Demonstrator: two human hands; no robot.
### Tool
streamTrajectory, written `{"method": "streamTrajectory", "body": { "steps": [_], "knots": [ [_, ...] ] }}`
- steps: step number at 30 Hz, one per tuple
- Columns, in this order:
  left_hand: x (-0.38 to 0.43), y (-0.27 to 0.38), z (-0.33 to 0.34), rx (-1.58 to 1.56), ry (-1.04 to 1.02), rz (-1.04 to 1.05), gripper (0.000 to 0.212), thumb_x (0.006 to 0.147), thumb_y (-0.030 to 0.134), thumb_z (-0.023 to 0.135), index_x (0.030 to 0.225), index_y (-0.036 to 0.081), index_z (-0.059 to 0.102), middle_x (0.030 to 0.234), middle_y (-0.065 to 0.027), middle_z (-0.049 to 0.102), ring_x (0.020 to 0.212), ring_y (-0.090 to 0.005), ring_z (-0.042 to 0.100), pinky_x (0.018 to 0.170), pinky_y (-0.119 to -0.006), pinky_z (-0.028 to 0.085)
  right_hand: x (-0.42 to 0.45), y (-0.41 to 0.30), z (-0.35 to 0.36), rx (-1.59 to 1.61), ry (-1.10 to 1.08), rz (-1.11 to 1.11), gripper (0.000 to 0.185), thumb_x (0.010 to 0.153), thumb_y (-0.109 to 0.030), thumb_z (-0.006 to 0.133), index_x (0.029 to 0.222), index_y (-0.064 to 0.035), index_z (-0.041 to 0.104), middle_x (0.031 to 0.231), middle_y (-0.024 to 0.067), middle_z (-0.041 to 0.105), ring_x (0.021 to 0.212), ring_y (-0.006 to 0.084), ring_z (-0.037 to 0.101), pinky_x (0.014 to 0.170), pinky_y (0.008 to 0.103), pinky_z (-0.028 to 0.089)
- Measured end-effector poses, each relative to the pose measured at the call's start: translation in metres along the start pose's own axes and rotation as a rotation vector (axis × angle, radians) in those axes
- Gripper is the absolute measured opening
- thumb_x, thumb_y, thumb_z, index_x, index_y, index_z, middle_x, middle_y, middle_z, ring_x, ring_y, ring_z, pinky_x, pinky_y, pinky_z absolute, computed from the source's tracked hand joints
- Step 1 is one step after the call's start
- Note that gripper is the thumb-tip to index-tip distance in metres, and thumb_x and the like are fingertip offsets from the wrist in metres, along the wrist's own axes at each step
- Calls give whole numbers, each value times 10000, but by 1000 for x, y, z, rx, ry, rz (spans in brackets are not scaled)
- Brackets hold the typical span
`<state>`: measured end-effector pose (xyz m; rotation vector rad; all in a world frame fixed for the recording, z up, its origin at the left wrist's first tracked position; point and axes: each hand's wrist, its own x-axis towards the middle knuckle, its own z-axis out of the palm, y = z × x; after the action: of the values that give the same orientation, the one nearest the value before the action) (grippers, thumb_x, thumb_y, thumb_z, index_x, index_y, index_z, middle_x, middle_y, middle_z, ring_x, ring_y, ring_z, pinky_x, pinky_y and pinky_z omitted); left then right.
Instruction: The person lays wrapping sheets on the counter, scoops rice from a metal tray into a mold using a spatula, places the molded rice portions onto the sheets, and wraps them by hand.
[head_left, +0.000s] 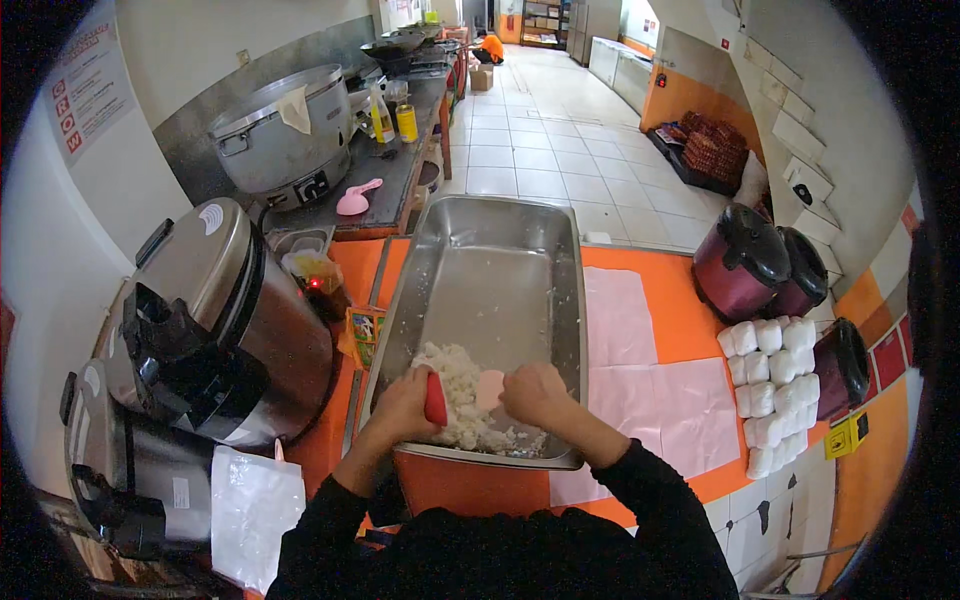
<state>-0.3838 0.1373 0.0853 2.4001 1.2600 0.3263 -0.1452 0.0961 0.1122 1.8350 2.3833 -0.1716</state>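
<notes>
A deep rectangular stainless steel pan (491, 296) lies before me on the orange table, with cooked white rice (461, 379) heaped at its near end. My left hand (403, 405) grips a small red cup (436, 399) at the rice's left side. My right hand (536, 394) holds a pale pink rice paddle (490, 390), whose blade touches the rice. Its handle is hidden in my fist. To the right of the pan, pink paper sheets (694, 409) lie flat on the table. Several white wrapped bundles (776, 394) are stacked in rows beyond them.
Two large rice cookers (289, 360) stand at the left, beside a white plastic bag (257, 514). A pink scoop (354, 201) and a big metal cooker (281, 139) are on the dark counter. Purple rice cookers (739, 259) stand at the right. A person in orange (491, 49) crouches far back.
</notes>
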Motion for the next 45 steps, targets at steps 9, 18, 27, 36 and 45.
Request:
{"method": "streamTrajectory", "body": {
  "steps": [9,18,27,36,45],
  "knots": [
    [8,17,1,-83,-206,-96,890,531,282,853,1238,2,390,1200,-245,534,1112,-411,541,906,-449,468,-4,-28,4,271,-145,-13,338,897,-348,550,960,-36,662,824,199,681,824,347,674,734,460,524],
    [4,7,3,-667,403,15,904,509,164,891,1258,42,400,1194,-123,457,1150,-275,478,991,-388,408,-43,2,-45,489,150,399,388,970,-337,466,1248,-87,568,908,193,680,894,388,651,762,457,518],
    [-4,65,-12,-412,640,26,885,503,171,889,1218,21,389,1170,-150,412,1111,-317,454,971,-412,398,-68,-53,-17,917,463,91,356,994,-289,463,1342,-228,511,845,253,632,732,419,641,641,425,500],
    [-7,56,-10,-416,620,29,872,513,171,883,1221,18,398,1160,-151,424,1109,-321,461,965,-411,403,-60,-30,-16,828,589,-94,385,986,-324,454,1358,-230,485,800,204,650,732,426,630,660,477,510],
    [8,4,2,111,160,-66,833,509,341,867,1158,-6,477,1103,-177,527,1095,-355,507,932,-417,443,-4,21,4,209,207,106,382,914,-381,527,1170,-104,584,782,180,675,724,363,662,638,468,520]
  ]
}}
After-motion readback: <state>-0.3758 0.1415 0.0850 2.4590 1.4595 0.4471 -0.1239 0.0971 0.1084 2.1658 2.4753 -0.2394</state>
